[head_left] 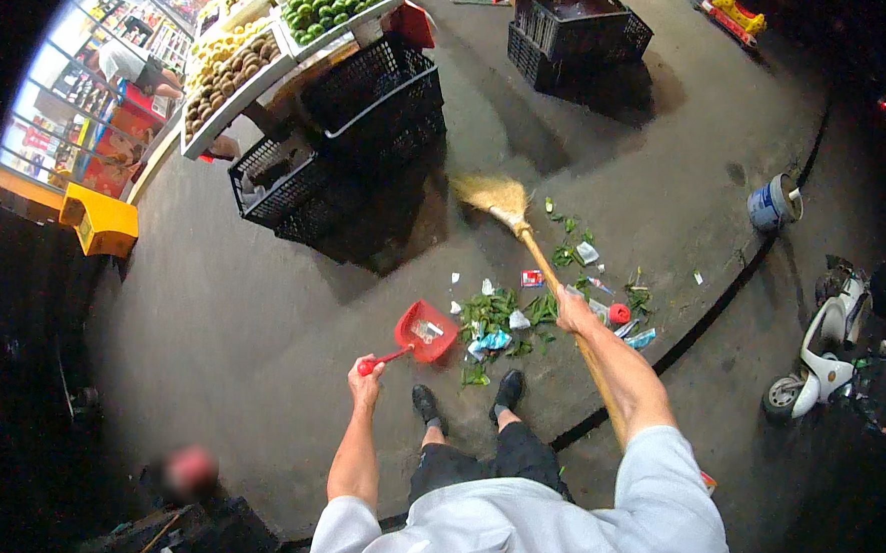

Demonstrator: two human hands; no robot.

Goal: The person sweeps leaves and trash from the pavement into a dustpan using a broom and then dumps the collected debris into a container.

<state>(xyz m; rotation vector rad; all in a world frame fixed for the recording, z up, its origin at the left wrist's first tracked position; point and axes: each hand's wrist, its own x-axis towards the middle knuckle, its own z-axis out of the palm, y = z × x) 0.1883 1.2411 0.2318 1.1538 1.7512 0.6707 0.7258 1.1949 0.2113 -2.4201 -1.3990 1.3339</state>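
Well, left hand (368,384) grips the red dustpan (436,347), right hand (573,312) the straw broom (508,200) beyond it; lip flat, short strokes should best gather the leafy litter (491,311) right of the dustpan.

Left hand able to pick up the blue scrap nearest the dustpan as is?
Probably not: the left hand is closed round the handle of the red dustpan, and the blue scrap lies on the ground right of the pan.
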